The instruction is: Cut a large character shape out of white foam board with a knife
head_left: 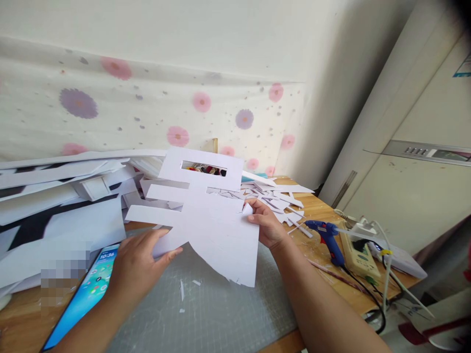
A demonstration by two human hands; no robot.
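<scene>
A white foam board cutout (217, 225) with a rectangular slot, side notches and a curved lower edge is held up in both hands above the grey cutting mat (206, 314). My left hand (142, 262) grips its lower left corner, thumb in front. On the right edge, my right hand (267, 223) pinches the board between thumb and fingers, beside a small bent flap. Colourful items show through the slot, too small to name. Small white scraps (181, 290) lie on the mat under the board.
A phone (88, 289) lies left of the mat, beside a pile of white and black board pieces (66, 230). White offcuts (272, 198) are heaped behind my right hand. A blue glue gun (329, 240) and a power strip (358, 257) with cords are at the right.
</scene>
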